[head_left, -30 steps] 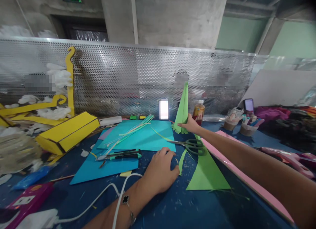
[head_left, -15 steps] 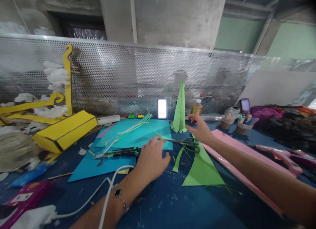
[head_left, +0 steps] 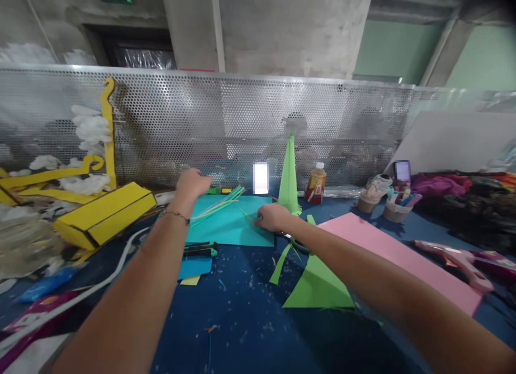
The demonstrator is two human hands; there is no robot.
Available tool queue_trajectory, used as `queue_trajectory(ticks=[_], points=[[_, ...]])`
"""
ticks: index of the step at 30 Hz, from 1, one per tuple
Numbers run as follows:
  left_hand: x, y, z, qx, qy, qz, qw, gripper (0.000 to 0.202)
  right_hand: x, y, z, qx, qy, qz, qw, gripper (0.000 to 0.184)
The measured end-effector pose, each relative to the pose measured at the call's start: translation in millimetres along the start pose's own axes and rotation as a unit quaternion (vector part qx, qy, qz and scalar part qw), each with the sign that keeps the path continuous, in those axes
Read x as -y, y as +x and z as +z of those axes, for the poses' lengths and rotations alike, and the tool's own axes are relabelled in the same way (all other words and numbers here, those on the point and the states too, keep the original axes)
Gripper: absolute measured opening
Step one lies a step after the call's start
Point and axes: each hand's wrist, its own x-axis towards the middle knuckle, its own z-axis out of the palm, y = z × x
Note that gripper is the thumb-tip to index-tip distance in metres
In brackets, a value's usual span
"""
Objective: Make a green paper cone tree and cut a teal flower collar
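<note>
My right hand (head_left: 274, 218) is closed in a pinch over the light-blue sheet (head_left: 229, 229), with a thin green paper strip (head_left: 246, 214) at its fingertips. My left hand (head_left: 192, 184) reaches over the back left of that sheet, its fingers bent and mostly hidden. A bundle of thin pale strips (head_left: 221, 203) lies between the hands. Behind my right hand stands a tall green paper cone (head_left: 287, 180) with a fringed base. Scissors (head_left: 301, 246) lie partly hidden under my right forearm, by a cut green sheet (head_left: 318, 288). A black-and-teal cutter (head_left: 203, 249) rests beside my left forearm.
A yellow box (head_left: 107, 210) and yellow cutouts with white stuffing are on the left. Pink paper (head_left: 363, 245), a pink glue gun (head_left: 451, 258) and marker cups (head_left: 397, 208) are on the right. A bottle (head_left: 316, 185) and phone (head_left: 261, 178) stand before the perforated panel. A white cable (head_left: 121, 264) crosses the left.
My left hand has moved forward and left, from the cutter to the back of the blue sheet. My right hand has come left from beside the cone and closed at the thin green strip.
</note>
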Motion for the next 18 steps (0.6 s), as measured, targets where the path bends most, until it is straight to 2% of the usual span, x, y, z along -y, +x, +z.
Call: queue_trajectory(ticks=[4,8,13,18], points=[[-9.2,3.0,34.4,-0.046,-0.002,-0.028,0.999,0.031,15.3,21.0,2.5,0.037,-0.028,0.015,0.999,0.032],[-19.0,-11.2,48.5,-0.052,0.018,0.026,0.998,0.032,20.8,32.7,4.3,0.074,-0.047,0.014,0.996,0.034],[-33.2,-25.8,50.2,0.035,0.081,0.113,0.99,0.028,19.6,38.2,3.2,0.103,-0.065,-0.004,0.993,0.035],[-47.9,-38.7,49.5,0.162,0.158,0.162,0.96,0.033,21.4,36.5,4.8,0.09,-0.086,-0.012,0.992,0.035]])
